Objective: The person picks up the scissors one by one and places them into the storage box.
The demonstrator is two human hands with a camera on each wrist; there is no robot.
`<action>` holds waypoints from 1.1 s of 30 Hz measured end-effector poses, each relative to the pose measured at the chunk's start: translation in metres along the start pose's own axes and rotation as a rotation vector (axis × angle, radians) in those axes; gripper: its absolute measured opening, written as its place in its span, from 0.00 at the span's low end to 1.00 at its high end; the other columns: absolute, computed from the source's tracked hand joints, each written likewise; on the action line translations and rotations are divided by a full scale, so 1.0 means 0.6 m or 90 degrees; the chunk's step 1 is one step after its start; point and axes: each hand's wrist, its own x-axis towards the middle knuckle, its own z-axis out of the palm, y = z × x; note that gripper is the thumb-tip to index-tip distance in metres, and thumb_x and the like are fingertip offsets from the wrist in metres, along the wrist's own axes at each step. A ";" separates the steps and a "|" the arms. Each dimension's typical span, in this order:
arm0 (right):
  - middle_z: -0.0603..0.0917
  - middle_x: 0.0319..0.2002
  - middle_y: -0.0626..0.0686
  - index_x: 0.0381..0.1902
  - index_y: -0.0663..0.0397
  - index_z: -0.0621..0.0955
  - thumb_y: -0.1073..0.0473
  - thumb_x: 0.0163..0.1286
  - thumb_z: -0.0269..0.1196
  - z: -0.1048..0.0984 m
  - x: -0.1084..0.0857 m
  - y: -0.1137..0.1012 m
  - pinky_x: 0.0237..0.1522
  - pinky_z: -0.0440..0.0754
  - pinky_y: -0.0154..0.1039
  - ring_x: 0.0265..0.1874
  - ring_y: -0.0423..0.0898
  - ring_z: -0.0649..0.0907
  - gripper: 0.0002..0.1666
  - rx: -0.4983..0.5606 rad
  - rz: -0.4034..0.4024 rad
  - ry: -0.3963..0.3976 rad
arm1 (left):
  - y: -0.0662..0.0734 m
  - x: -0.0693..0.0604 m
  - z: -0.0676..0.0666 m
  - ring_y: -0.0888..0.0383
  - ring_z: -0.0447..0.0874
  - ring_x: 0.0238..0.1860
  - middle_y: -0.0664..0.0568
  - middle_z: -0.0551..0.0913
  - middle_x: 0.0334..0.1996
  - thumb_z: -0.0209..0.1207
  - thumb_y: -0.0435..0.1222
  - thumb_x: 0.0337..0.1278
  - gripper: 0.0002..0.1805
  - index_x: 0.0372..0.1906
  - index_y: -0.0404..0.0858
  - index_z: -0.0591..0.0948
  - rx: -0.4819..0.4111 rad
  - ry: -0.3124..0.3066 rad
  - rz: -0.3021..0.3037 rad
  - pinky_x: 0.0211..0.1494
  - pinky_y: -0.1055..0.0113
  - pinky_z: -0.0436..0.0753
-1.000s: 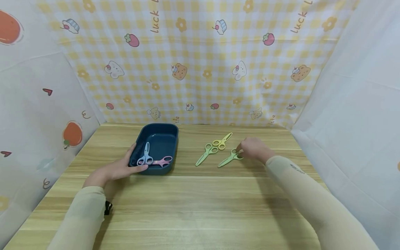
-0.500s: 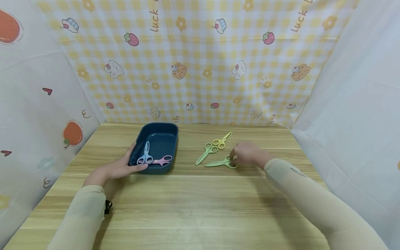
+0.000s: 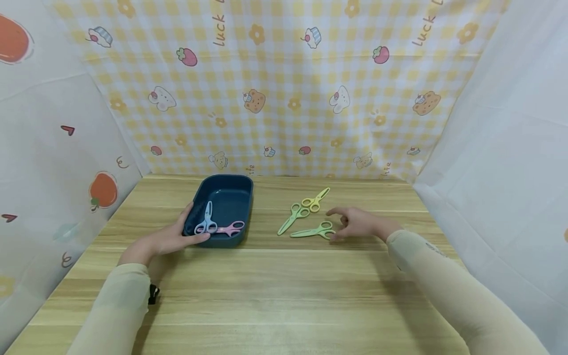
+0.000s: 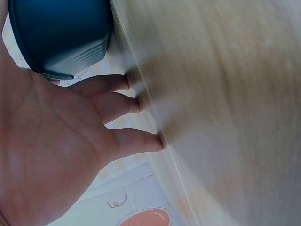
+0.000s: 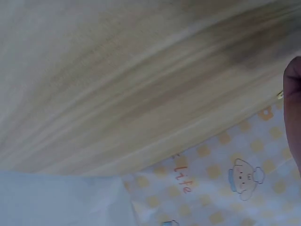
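In the head view my left hand (image 3: 164,240) rests against a dark blue tray (image 3: 250,197), its thumb laid over the near left rim. Its fingers look straight in the left wrist view, with several fingertips touching the table beside the tray. Inside the tray lie blue scissors (image 3: 208,215) and pink scissors (image 3: 232,228), partly overlapping. My right hand (image 3: 358,223) is spread around the handle end of green scissors (image 3: 310,231) that lie flat on the table. Its thumb is close to one handle loop; whether they touch I cannot tell.
A second pair of green scissors (image 3: 290,221) lies left of the right hand, and yellow scissors (image 3: 316,199) lie behind, handles close together. Patterned cloth (image 3: 284,123) hangs at the table's back edge. White cloth (image 3: 501,197) stands along the right side.
My right hand gripped the nearer green scissors, shifted them left and turned them, then let go and spread its fingers. The left hand and the tray have stayed put.
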 end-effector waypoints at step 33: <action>0.69 0.26 0.45 0.79 0.38 0.73 0.42 0.62 0.79 0.023 -0.003 0.022 0.32 0.67 0.37 0.27 0.43 0.68 0.49 0.115 0.054 0.015 | -0.003 -0.001 0.003 0.16 0.49 0.80 0.18 0.38 0.82 0.57 0.69 0.68 0.69 0.83 0.46 0.18 -0.005 0.006 0.002 0.74 0.21 0.61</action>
